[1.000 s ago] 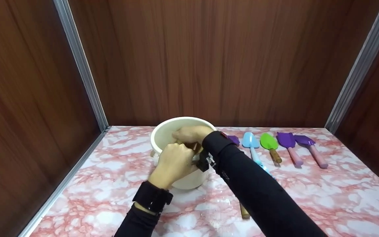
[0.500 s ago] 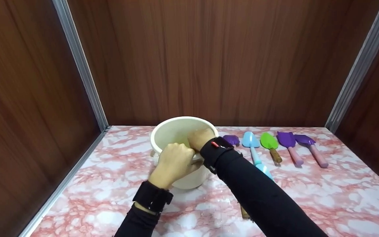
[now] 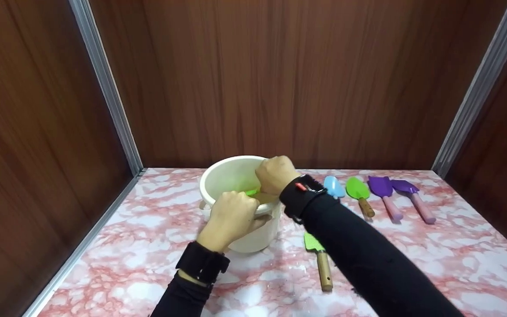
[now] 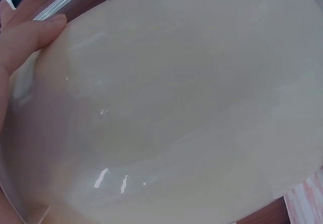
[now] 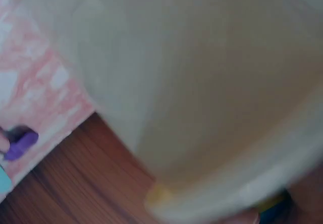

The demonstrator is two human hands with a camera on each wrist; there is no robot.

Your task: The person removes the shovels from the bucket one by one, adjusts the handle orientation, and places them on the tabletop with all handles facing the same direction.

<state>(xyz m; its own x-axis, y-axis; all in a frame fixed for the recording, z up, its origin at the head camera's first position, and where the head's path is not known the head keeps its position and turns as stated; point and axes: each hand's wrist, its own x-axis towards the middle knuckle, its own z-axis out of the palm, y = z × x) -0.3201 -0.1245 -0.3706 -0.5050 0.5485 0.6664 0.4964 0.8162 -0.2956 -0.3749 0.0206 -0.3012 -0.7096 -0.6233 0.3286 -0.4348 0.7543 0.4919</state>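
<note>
A cream bucket (image 3: 253, 240) stands on the table in the head view. My left hand (image 3: 231, 215) grips its near rim, knuckles up; in the left wrist view the thumb (image 4: 48, 30) lies against the bucket wall (image 4: 176, 98). My right hand (image 3: 275, 174) is curled into a fist at the bucket's right side, above the opening. A bit of a bright green trowel (image 3: 252, 192) shows inside, between the two hands; the right hand appears to hold it, though its grip and handle are hidden. The right wrist view is blurred, mostly filled by the bucket wall (image 5: 202, 72).
Right of the bucket lie a light-blue trowel (image 3: 333, 186), a green trowel (image 3: 358, 188) and two purple shovels (image 3: 381, 186) with pink handles. Nearer lies a green spade (image 3: 324, 268) with a wooden handle, partly beside my right sleeve (image 3: 368, 255). Wood-grain panels enclose the table.
My right hand went down into the bucket, then rose to rim height on the right. Green now shows inside. The right arm shifted, uncovering the near green spade. The left hand stayed put.
</note>
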